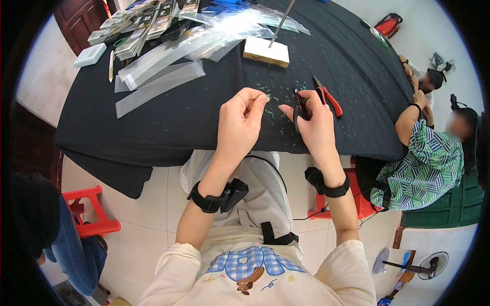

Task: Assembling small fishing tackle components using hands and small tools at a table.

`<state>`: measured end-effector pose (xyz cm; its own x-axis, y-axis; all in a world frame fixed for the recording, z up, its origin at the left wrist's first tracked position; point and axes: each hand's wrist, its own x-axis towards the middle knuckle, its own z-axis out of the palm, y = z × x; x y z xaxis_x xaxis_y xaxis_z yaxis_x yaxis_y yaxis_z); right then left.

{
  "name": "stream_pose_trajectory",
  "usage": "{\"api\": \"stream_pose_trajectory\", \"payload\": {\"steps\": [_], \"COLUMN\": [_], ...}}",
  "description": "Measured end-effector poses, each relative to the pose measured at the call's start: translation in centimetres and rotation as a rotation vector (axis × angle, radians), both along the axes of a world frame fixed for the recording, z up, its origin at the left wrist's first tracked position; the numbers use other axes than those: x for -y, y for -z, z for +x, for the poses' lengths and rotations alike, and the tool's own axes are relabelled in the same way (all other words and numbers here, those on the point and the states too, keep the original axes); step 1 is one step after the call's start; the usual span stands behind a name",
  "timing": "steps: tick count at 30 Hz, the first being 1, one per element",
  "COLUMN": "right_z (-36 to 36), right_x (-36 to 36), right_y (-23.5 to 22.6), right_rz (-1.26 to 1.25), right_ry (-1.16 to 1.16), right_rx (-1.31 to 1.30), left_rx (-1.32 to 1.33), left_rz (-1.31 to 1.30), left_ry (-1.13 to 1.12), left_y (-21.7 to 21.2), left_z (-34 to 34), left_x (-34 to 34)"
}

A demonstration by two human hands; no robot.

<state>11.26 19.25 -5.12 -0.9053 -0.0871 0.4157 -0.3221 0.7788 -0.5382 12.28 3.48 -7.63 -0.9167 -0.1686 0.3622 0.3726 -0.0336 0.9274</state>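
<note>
A tiny pale piece is pinched between thumb and fingertips of the left hand, raised just above the black surface. Dark cutters are gripped in the right hand, fingers closed round the handles, the tip held near the piece. Just beside that hand, red-handled pliers are laid on the cloth, their nose pointed away. Small greenish clippings are scattered all round both hands. Farther back, a pale block is seen with a thin rod standing in it, well apart from the hands. To the far left, clear plastic sleeves are spread out, with stacks of printed cards, a white pen and a small white box beyond them. At the right edge, another person in green patterned clothing is seated. Nothing is set between the hands and the piece.
</note>
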Motion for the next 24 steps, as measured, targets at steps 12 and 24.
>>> {"api": "stream_pose_trajectory", "payload": {"steps": [12,24], "right_z": [0.5,0.3], "right_x": [2.2,3.2], "right_y": [0.0,1.0], "right_rz": [-0.655,-0.669], "right_ry": [-0.245,-0.223], "right_rx": [0.053,0.023], "left_rx": [0.022,0.019], "left_rz": [-0.010,-0.039], "left_ry": [0.026,0.023], "left_y": [-0.1,0.0], "left_z": [0.1,0.0], "left_x": [0.0,0.1]}}
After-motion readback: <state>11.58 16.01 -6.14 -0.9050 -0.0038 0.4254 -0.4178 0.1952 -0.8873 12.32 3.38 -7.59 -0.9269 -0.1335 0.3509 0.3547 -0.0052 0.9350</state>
